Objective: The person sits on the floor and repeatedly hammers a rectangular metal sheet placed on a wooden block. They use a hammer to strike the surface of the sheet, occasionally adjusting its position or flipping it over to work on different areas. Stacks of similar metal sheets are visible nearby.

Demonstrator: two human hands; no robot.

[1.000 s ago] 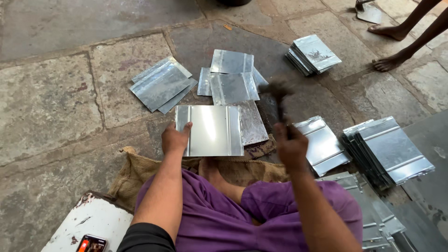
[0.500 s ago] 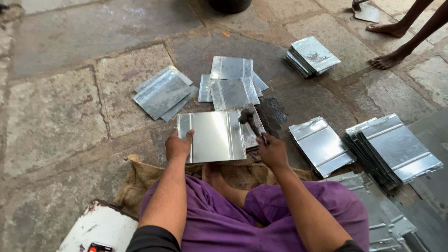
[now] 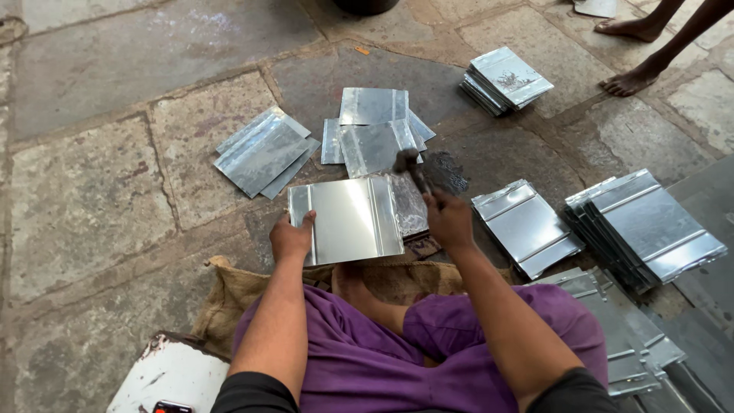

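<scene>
A: Starting at the left, what is the left hand [image 3: 290, 237] doing?

B: It clamps the left edge of a shiny metal sheet [image 3: 348, 220], thumb on top and fingers curled under, pinning it flat on the stone floor [image 3: 84, 199] just ahead of the purple-clad knees.

A: And the right hand [image 3: 449, 220]?

B: It is closed in a fist around a hammer [image 3: 411, 170], whose dark head hangs over the sheet's right edge. I judge this to be the hammering step, somewhere mid-stroke. A clean blow calls for the sheet to lie still and the hammer head to land on the folded rim, well away from the left fingers.

A: What lies around?

B: Left of the sheet is a fanned pile of sheets [image 3: 264, 151]; beyond it, loose sheets [image 3: 373, 130]; farther right, a neat stack [image 3: 506, 78], another person's bare feet [image 3: 633, 53], and ribbed stacks [image 3: 650, 226]. Burlap sacking [image 3: 237, 291] lies under the legs.

A: Anything in the way?

B: The crumpled sheet [image 3: 409, 203] under the right edge could make it rock.
</scene>
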